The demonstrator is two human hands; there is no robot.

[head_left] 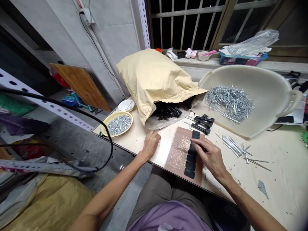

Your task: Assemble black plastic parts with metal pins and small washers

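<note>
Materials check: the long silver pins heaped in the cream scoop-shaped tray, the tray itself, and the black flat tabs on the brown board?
Long silver pins: likely steel, bright plated, judging by glints. Cream scoop-shaped tray: moulded plastic, matte, with one-piece handle. Black flat tabs: plastic or rubber, dull; cannot tell which. The right hand seems to pinch one pin above them.

One head-worn camera looks forward and down, close over the table (284,173). The window (183,22) lies at twelve o'clock.

A bulging tan fabric sack (154,80) is lying open-mouthed on the pale wooden table (284,160) - a round yellow dish (104,129) holding small silver nuts (119,124) is sitting to its left, a small white bowl (121,106) just behind.
</note>
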